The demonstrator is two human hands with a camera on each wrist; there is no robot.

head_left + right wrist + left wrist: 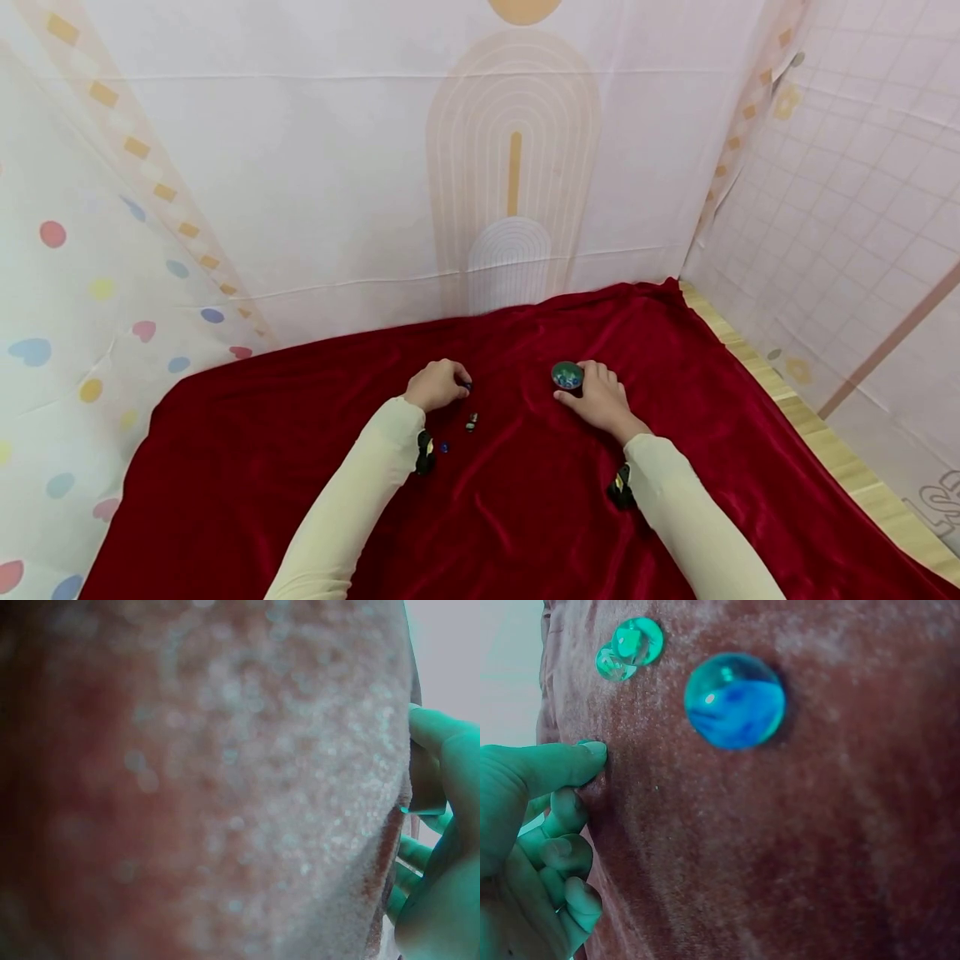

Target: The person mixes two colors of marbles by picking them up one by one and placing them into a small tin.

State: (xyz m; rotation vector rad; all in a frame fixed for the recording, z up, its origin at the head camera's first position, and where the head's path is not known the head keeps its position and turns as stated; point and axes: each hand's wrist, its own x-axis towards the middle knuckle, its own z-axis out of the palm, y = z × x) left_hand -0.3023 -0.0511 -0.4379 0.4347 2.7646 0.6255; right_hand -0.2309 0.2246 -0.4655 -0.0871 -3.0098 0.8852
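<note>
My left hand (437,385) is low over the red cloth, pinching a small dark blue marble (467,386) between thumb and fingertips. In the left wrist view, only a sliver of that marble shows past the thumb. Two pale marbles (472,422) lie side by side just nearer than this hand. A larger-looking blue marble (735,701) rests on the cloth near the left wrist. To the right, my right hand (602,400) grips a small round green container (567,372) with blue round spots toward its near side. I cannot tell whether those spots are marbles inside.
Wrinkled red velvet cloth (495,517) covers the work surface. Beyond it hangs a pale patterned wall sheet (337,183), and another (862,167) closes off the right side. A light wooden edge (825,442) shows along the right.
</note>
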